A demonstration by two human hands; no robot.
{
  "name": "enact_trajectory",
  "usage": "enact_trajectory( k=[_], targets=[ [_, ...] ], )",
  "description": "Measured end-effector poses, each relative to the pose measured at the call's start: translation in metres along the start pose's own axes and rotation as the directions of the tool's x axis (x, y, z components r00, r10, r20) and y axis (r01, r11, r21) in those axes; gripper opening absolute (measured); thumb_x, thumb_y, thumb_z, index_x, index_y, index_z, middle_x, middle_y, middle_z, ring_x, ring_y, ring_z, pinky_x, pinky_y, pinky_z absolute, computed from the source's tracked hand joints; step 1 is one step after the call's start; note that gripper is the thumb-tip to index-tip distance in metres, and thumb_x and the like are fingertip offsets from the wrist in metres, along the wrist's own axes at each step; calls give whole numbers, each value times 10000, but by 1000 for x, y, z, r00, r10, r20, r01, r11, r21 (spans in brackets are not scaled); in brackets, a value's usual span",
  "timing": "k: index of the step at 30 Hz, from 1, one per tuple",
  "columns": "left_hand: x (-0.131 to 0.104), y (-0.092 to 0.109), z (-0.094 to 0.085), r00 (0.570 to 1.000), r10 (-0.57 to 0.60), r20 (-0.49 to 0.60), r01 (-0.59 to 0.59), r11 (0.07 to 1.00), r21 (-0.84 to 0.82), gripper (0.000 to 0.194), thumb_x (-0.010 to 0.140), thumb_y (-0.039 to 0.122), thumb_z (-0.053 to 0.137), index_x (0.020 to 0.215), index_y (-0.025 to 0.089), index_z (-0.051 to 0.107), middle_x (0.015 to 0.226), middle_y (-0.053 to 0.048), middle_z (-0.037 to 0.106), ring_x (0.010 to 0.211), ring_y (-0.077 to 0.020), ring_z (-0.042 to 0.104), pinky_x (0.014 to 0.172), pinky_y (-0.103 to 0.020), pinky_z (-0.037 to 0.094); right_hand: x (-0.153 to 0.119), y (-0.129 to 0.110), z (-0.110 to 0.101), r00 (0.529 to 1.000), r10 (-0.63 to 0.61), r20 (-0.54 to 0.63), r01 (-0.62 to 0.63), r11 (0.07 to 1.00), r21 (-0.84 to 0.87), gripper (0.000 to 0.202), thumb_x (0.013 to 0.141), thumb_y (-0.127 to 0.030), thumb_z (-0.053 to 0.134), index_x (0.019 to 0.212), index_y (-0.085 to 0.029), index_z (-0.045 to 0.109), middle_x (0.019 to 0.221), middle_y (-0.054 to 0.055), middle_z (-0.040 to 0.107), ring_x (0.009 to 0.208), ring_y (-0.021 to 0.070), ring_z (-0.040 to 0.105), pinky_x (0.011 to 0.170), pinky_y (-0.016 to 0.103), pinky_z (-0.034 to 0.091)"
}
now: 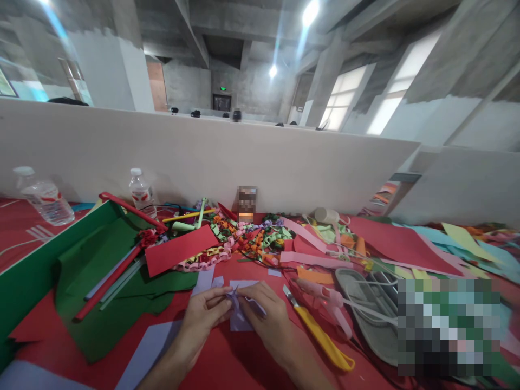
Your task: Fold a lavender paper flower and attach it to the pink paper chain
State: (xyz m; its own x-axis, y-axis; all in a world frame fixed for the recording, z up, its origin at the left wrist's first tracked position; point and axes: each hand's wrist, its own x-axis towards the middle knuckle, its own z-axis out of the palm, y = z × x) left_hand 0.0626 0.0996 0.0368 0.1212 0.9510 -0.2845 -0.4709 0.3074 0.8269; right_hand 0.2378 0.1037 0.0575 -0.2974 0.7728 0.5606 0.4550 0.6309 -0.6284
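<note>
Both hands meet over the red tabletop (227, 368) at the lower middle. Thumb and fingers of my left hand (209, 309) pinch a small folded piece of purple paper (234, 297). From the other side my right hand (264, 314) pinches the same piece, its fingertips close to the left ones. Beneath them lies a flat purple paper square (239, 323), partly covered by the fingers. To the right of my right hand are a yellow utility knife (320, 336) with its blade out and a pink hot glue gun (325, 298).
Green paper sheets (101, 303) with rolled paper sticks (109, 276) lie left. Paper chains (227, 241) and a red paper strip (182, 249) sit ahead. A grey tray (357, 319) stands right. Two water bottles (142, 192) stand by the white partition (195, 157).
</note>
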Motion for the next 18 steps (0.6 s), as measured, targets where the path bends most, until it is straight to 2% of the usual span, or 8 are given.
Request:
enact_trajectory(
  k=[5,11,18],
  targets=[
    [7,-9,-4,998,40,-46,-39,999,24,509,505,371,947,926,131,790,849,-109,797,756,-226,748,730,-318,612,-1,0,2,999,-50,-1,49,998,-40,170,972,-203,563,1043,-235,714,908,55,755,821,198,665,753,321,525],
    [2,-2,0,999,-14,-30,14,1000,17,488,513,376,948,910,136,798,850,-99,794,769,-202,739,756,-299,605,1,-1,-4,989,-135,53,141,980,-138,191,992,-189,532,1046,-229,711,926,67,741,837,204,645,726,322,509],
    [-8,8,6,998,-54,17,55,998,-21,537,537,364,949,1000,148,785,929,-115,791,834,-209,736,798,-317,596,0,5,-7,960,-265,89,280,903,-326,171,993,-175,538,1060,-221,688,942,55,735,841,208,606,730,335,452]
  ],
)
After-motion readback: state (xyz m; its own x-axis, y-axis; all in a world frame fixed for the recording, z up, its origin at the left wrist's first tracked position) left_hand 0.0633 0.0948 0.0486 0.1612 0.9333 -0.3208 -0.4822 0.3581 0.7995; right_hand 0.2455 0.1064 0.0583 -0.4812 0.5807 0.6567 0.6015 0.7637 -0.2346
